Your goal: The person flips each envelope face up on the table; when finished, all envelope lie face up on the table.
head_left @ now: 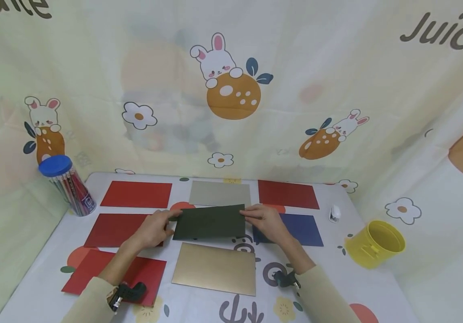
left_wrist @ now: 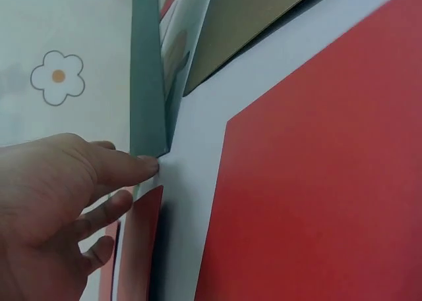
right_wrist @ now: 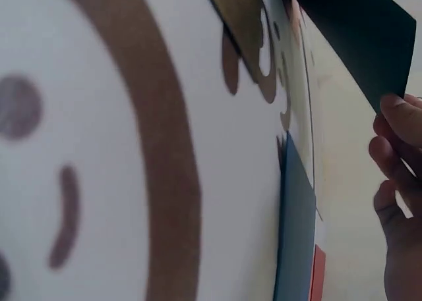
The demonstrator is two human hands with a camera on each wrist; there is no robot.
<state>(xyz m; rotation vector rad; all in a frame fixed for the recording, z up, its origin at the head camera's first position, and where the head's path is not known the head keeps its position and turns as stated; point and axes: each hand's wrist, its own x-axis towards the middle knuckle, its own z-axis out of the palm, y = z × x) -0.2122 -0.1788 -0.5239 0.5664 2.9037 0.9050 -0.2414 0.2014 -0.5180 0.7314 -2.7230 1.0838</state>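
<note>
Green card [head_left: 211, 223]: dark, plain, rectangular, long sides running left to right. Held raised and tilted, straight-edged, with sharp corners. Left hand [head_left: 155, 228] pinches left end; right hand [head_left: 266, 220] pinches far right corner between thumb and fingers. From head view, sits between gray card [head_left: 220, 192] beyond and gold card [head_left: 215, 269] nearer. Left wrist view shows it as narrow strip.

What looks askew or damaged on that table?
The front-left red card and gold card look slightly askew: their front edges slant, while the back-left red card lies straighter. No damage shows on the held dark green card.
</note>
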